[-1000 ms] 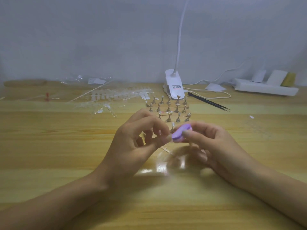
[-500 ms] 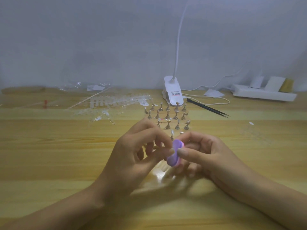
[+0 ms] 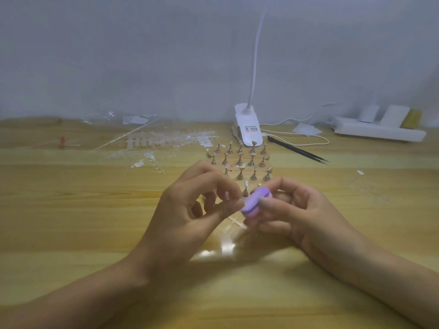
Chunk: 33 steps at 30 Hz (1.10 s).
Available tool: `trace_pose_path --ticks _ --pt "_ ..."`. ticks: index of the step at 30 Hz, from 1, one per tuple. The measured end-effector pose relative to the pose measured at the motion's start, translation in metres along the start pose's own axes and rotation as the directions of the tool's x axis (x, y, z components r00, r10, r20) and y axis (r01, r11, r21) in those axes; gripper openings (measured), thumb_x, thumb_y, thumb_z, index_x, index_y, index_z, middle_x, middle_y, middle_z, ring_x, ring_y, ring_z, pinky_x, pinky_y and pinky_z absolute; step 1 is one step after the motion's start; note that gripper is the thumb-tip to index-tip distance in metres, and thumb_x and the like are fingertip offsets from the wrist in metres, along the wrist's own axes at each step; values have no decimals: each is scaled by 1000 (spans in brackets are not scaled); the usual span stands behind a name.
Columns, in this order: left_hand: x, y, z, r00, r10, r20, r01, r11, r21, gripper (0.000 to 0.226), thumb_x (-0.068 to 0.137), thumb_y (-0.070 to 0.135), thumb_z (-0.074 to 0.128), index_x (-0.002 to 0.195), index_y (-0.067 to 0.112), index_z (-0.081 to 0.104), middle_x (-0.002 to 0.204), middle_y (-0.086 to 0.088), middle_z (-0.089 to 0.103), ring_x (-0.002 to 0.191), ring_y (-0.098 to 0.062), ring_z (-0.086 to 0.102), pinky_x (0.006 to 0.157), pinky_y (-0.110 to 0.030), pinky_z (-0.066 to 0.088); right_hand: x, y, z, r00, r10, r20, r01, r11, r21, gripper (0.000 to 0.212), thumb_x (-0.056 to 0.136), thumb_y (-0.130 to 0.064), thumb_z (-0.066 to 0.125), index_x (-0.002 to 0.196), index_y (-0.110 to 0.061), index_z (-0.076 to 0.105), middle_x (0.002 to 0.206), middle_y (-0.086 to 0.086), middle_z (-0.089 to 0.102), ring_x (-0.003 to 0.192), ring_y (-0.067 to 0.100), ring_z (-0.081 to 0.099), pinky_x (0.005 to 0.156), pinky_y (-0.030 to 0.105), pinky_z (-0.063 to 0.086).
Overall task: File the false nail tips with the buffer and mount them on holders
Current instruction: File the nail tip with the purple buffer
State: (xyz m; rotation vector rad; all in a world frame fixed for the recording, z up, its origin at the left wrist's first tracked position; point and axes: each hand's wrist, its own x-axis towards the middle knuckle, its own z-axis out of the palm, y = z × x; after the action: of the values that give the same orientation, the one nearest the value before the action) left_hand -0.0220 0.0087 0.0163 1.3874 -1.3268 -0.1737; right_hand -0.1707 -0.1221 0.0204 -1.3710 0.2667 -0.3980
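- Pinching the purple buffer (image 3: 255,201) between thumb and fingertips, the right hand (image 3: 299,217) holds it just above the tabletop (image 3: 71,224), tilted, with its broad lilac face turned up.
- The buffer's lower left end meets the thumb and forefinger of the left hand (image 3: 187,217), which are curled together round a false nail tip (image 3: 238,201). The tip is small, pale and blurred, so its shape cannot be made out.
- The left hand's other fingers are bent loosely under the pinch.
- Both hands sit at the middle of the view, with the forearms coming in from the lower corners.
- Under the hands a clear plastic sprue piece (image 3: 235,223) lies flat on the wood, next to a patch of glare.
- Just behind the hands the gold holders (image 3: 240,160) stand upright in rows. Several carry a pale tip on top, and one stands apart, nearest the buffer.
- Behind the rows sits the white clip lamp (image 3: 248,129), its neck rising out of view.
- To the right, black tweezers (image 3: 297,150) lie slanted near a white cable, and a white power strip (image 3: 377,130) lies along the wall.
- To the left, clear strips of nail tips (image 3: 166,141) are scattered, with a small red object (image 3: 62,141) farther out.
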Motion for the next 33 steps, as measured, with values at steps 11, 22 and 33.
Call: trace_pose_path --ticks 11,22,33 --pt "-1 3 -1 1000 -8 21 9 1000 -6 9 80 30 71 77 24 65 87 6 54 72 -11 52 54 -34 46 0 -1 4 998 29 54 -28 999 -24 13 81 -11 73 90 -7 66 88 18 75 76 23 75 65 23 58" --pt "0 1 -1 999 -27 26 27 1000 -4 8 81 27 72 78 23 66 88 5 54 73 -13 52 53 -36 45 1 -1 4 993 45 107 -37 997 -70 12 79 -21 74 89 -17 70 90 15 76 79 23 75 66 22 58" --pt "0 1 -2 999 -44 22 44 999 -16 6 80 26 71 78 23 66 88 6 54 73 -14 53 54 -41 46 0 0 3 997 14 79 -11 999 -33 12 79 -19 74 89 -14 70 91 17 76 81 25 75 68 24 58"
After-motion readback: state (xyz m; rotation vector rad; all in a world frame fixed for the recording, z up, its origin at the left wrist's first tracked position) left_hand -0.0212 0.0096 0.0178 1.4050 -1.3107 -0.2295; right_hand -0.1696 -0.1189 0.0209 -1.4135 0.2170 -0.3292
